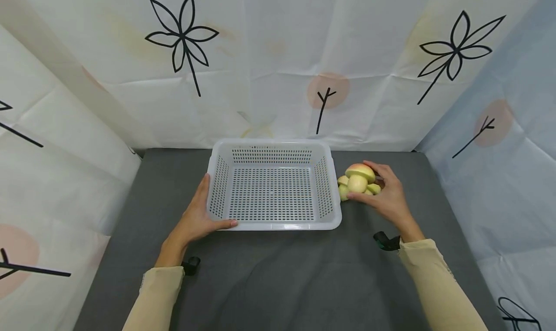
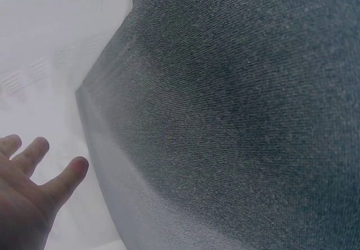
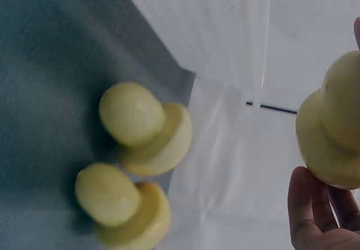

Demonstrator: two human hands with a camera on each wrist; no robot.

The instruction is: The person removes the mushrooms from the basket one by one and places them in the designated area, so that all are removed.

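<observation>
In the head view a white perforated plastic basket (image 1: 271, 193) lies on the grey cloth, with nothing inside it. My left hand (image 1: 201, 220) rests against its front left corner, long fingers along the side and thumb over the front rim. Just right of the basket, my right hand (image 1: 386, 196) grips a yellowish mushroom (image 1: 358, 182) between thumb and fingers. Two more mushrooms, one at the left (image 1: 343, 192), lie beneath it, partly hidden. The right wrist view shows the held mushroom (image 3: 315, 135) apart from the pair (image 3: 132, 115) on the cloth.
A grey cloth (image 1: 278, 278) covers the table. White curtains (image 1: 269, 65) with black plant drawings rise behind it and on both sides. The basket's back rim stands close to the rear curtain. Dark straps (image 1: 386, 241) circle both wrists.
</observation>
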